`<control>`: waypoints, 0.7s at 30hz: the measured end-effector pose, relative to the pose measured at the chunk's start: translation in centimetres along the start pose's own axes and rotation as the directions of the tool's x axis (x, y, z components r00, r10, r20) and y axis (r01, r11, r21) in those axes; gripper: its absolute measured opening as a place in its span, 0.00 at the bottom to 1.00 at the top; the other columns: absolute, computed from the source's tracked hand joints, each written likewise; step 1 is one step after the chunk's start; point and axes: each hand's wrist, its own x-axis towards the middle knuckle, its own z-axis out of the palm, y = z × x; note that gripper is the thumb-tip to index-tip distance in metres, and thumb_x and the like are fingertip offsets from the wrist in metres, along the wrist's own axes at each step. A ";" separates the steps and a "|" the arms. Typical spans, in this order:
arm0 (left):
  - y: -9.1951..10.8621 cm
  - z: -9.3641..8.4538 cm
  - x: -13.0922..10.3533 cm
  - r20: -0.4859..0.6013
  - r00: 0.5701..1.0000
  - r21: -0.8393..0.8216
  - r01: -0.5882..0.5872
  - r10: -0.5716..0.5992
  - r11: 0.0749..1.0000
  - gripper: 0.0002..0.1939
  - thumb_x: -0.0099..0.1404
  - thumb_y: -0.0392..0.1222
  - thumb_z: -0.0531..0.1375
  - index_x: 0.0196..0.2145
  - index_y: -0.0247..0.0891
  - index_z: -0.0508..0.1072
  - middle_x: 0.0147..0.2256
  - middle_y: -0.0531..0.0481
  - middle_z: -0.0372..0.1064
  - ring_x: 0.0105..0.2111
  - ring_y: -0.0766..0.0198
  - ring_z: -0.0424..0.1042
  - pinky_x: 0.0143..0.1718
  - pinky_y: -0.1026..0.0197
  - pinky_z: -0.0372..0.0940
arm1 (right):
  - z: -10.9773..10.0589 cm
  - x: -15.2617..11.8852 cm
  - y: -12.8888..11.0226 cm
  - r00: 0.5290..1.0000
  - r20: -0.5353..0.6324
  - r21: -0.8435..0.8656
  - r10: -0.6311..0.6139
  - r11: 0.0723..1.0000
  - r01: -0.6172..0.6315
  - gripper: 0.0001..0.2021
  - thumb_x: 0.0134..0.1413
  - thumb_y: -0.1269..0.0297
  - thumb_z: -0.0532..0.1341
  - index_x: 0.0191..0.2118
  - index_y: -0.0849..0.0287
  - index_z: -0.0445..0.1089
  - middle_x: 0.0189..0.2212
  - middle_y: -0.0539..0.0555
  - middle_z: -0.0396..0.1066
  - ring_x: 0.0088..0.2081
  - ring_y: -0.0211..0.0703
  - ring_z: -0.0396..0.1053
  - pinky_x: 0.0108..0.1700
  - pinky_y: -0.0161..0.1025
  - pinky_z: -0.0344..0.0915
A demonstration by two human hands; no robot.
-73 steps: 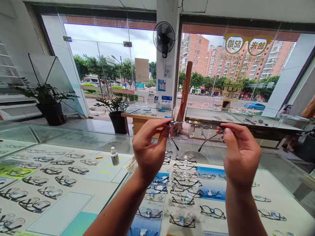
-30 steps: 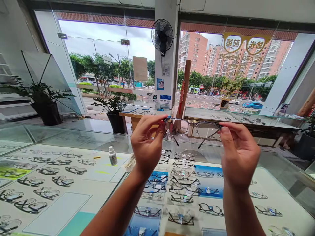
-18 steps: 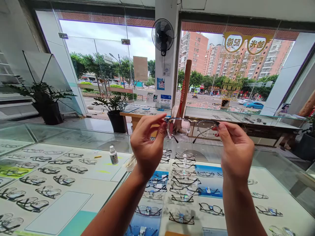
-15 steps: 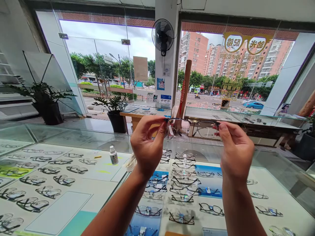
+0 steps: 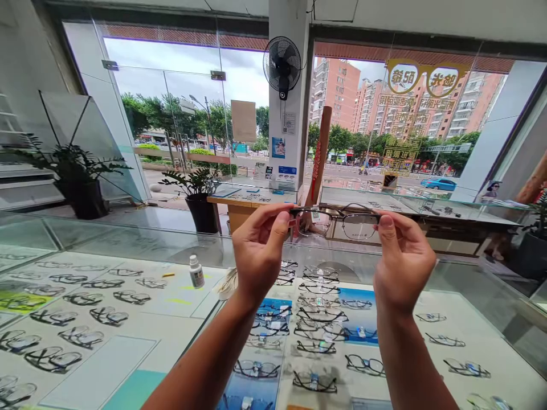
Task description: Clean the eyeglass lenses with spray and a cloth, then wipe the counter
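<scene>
A pair of glasses [image 5: 337,215] with a dark upper rim and clear lenses is held up above the glass counter, between both hands. My left hand [image 5: 261,250] pinches its left end between thumb and fingers. At the opposite end, my right hand [image 5: 404,259] grips the frame's corner with the thumb in front. A small tag shows behind the left lens, and faint print marks the right one. The temples fold in behind the lenses. Below the hands, rows of eyeglass frames [image 5: 321,314] lie in the display case.
On the counter stand a white bottle [image 5: 196,272] and, beside my left forearm, a pale cloth-like bundle [image 5: 226,283]. More frames [image 5: 53,357] fill the case at left. Beyond are a potted plant [image 5: 201,199], a wooden post [image 5: 321,151], another display counter [image 5: 410,202] and a wall fan [image 5: 282,67].
The glasses have tilted, so the folded temples now show above the rim and the tag behind the left lens. My right hand has shifted slightly left; both hands keep their hold.
</scene>
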 end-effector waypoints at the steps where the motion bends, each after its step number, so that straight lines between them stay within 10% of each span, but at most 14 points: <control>1: 0.0 0.0 0.0 -0.001 1.000 -0.004 0.019 -0.019 1.000 0.08 0.72 0.45 0.67 0.44 0.41 0.84 0.41 0.47 0.82 0.37 0.65 0.81 0.40 0.62 0.80 | 0.0 0.0 0.0 1.000 -0.001 -0.016 -0.003 1.000 0.003 0.11 0.64 0.57 0.73 0.43 0.59 0.81 0.40 0.55 0.80 0.41 0.46 0.78 0.46 0.44 0.75; 21: -0.6 0.0 0.6 0.090 0.969 -0.176 0.244 -0.231 0.954 0.13 0.65 0.50 0.73 0.43 0.42 0.84 0.43 0.45 0.84 0.41 0.57 0.84 0.40 0.58 0.81 | 0.2 0.1 0.4 0.999 -0.003 -0.036 -0.040 0.999 0.040 0.09 0.65 0.58 0.71 0.44 0.58 0.79 0.42 0.56 0.80 0.46 0.48 0.78 0.50 0.47 0.76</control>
